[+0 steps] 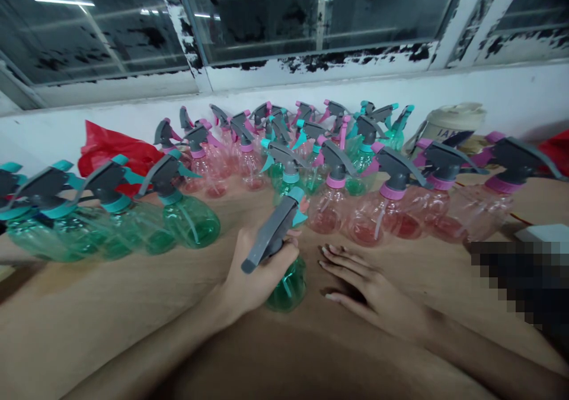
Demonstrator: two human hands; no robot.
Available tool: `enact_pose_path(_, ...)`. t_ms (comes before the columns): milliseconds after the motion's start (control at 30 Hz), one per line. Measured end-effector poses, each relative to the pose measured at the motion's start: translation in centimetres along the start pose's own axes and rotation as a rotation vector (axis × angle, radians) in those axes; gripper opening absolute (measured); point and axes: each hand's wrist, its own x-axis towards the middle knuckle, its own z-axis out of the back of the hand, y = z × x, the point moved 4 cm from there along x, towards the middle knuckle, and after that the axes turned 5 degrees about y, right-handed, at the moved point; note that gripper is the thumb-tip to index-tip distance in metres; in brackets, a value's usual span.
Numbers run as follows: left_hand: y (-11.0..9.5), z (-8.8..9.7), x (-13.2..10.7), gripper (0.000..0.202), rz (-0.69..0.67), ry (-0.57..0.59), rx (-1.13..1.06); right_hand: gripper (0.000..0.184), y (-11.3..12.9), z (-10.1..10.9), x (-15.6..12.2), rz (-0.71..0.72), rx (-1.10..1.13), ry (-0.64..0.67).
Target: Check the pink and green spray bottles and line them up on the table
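My left hand [262,269] is wrapped round the neck of a green spray bottle [287,290] in the middle of the table. The bottle's grey and teal trigger head rises above my fingers, tilted, and its collar is hidden by my hand. My right hand [360,281] lies with fingers spread, palm down, just right of that bottle and holding nothing. Beyond my right fingertips stands a pink spray bottle [364,219] with a magenta collar. Another green spray bottle [191,219] stands left of my left hand.
Several green bottles line the left side, and several pink ones the right. A mixed cluster of bottles fills the back by the wall. A red plastic bag [115,151] lies back left. A whitish tub [456,121] stands back right. Windows [320,15] are above.
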Motion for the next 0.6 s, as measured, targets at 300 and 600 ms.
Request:
enact_pose_path(300, -0.13, -0.07, 0.06, 0.011, 0.022, 0.039, -0.039, 0.054, -0.08, -0.16, -0.05, 0.002, -0.018, 0.005)
enact_pose_path(600, 0.64, 0.34, 0.18, 0.011, 0.019, 0.139, -0.101, 0.053, -0.08, -0.14, -0.08, -0.002, 0.014, -0.01)
